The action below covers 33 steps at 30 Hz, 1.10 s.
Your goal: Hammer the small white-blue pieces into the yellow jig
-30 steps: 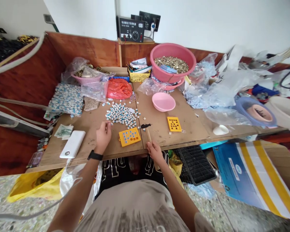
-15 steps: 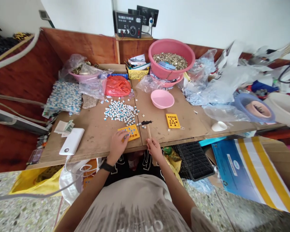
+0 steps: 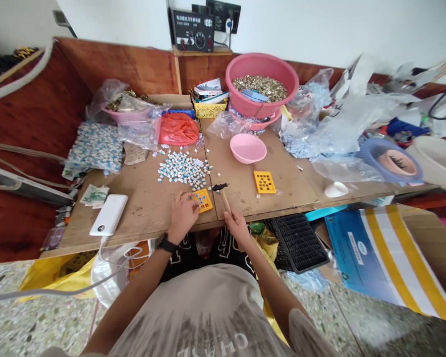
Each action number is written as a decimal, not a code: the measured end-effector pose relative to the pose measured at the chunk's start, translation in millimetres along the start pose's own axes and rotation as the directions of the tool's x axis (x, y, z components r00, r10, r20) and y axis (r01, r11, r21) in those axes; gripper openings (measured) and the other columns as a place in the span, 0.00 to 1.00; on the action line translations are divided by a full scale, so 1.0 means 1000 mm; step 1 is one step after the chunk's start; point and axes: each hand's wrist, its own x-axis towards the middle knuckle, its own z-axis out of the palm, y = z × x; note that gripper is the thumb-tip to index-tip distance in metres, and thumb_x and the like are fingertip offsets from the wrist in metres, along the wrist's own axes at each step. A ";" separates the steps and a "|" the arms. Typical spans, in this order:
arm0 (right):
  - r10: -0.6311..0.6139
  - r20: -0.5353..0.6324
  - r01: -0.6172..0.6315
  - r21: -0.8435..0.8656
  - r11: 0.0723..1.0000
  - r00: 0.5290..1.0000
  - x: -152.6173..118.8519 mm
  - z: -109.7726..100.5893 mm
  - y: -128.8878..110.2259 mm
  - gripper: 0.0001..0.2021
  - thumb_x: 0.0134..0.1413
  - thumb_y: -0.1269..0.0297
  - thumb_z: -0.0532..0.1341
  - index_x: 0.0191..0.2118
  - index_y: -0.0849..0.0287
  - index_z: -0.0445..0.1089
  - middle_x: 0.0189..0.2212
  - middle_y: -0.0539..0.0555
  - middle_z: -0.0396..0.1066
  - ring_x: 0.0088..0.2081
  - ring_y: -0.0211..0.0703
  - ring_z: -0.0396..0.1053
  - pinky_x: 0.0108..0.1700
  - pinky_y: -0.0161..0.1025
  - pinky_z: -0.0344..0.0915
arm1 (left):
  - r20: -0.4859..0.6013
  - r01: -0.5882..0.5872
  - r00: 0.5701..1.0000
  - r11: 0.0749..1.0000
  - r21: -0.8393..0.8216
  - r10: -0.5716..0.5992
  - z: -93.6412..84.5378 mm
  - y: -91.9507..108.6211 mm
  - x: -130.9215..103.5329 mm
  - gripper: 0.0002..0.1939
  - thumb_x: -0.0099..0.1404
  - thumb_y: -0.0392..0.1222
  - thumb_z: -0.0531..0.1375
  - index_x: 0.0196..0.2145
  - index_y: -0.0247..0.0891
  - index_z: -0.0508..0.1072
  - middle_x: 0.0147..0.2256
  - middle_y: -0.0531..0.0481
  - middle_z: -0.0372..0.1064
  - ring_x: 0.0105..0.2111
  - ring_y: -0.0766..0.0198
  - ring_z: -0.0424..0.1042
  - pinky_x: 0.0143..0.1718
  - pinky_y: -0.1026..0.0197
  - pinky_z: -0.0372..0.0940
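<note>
My left hand [image 3: 183, 212] bends its fingers over the left part of a small yellow grid tray [image 3: 204, 204], which has blue-and-white pieces in some of its cells. The fingertips are drawn together, and whatever is between them is too small to make out. My right hand [image 3: 237, 225] is closed around the wooden handle of a hammer [image 3: 226, 202]. Its black head [image 3: 219, 187] is raised just right of the tray, above the table. Behind the tray spreads a loose pile of small white-and-blue pieces [image 3: 182, 167].
A second yellow grid tray [image 3: 264, 182] lies to the right, below a pink bowl [image 3: 248, 148]. A large pink basin [image 3: 293, 82] of metal pieces stands behind. A white power bank [image 3: 109, 214] with a cable is at left, a white cup [image 3: 336, 189] at right.
My left hand has shifted over the tray's left side, its fingers more bent. The hammer's head has swung slightly left. The view has moved a little.
</note>
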 end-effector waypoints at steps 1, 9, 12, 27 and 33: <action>-0.072 0.003 0.072 -0.120 0.990 0.997 -0.004 -0.005 -0.003 0.21 0.71 0.38 0.65 0.37 0.51 0.70 0.26 0.49 0.67 0.29 0.45 0.64 0.31 0.38 0.57 | 0.004 0.006 1.000 1.000 -0.015 -0.006 -0.001 -0.001 0.000 0.05 0.71 0.39 0.69 0.39 0.44 0.88 0.62 0.40 0.80 0.70 0.34 0.67 0.71 0.31 0.66; -0.231 0.174 0.287 -0.491 0.822 0.957 -0.047 0.000 -0.022 0.16 0.83 0.50 0.54 0.48 0.52 0.75 0.33 0.55 0.78 0.33 0.51 0.75 0.38 0.40 0.59 | -0.187 0.034 0.980 0.985 -0.172 -0.066 -0.006 -0.016 -0.029 0.16 0.76 0.53 0.69 0.57 0.46 0.85 0.63 0.41 0.80 0.66 0.42 0.74 0.72 0.39 0.65; -0.161 0.211 0.260 -0.627 0.734 0.964 -0.050 0.010 -0.014 0.15 0.83 0.54 0.52 0.49 0.54 0.74 0.34 0.57 0.80 0.32 0.51 0.75 0.36 0.40 0.56 | -0.310 0.129 0.929 0.963 -0.238 -0.201 -0.013 -0.039 -0.037 0.17 0.80 0.53 0.64 0.56 0.43 0.84 0.57 0.41 0.84 0.59 0.46 0.80 0.68 0.43 0.69; -0.185 -0.046 0.161 -0.323 0.933 0.982 -0.024 0.002 0.001 0.24 0.76 0.37 0.56 0.35 0.50 0.63 0.24 0.46 0.63 0.28 0.44 0.63 0.35 0.40 0.57 | -0.197 0.151 0.971 0.985 0.083 -0.133 -0.057 -0.148 0.062 0.19 0.79 0.45 0.58 0.58 0.39 0.83 0.57 0.35 0.83 0.59 0.42 0.79 0.66 0.46 0.70; -0.158 -0.070 0.135 -0.258 0.957 0.985 -0.023 0.002 0.014 0.26 0.75 0.34 0.57 0.34 0.51 0.64 0.24 0.44 0.60 0.28 0.42 0.60 0.34 0.39 0.56 | -0.212 0.131 0.970 0.990 0.052 -0.118 -0.053 -0.163 0.075 0.17 0.80 0.51 0.60 0.52 0.42 0.85 0.56 0.40 0.85 0.55 0.46 0.82 0.60 0.50 0.72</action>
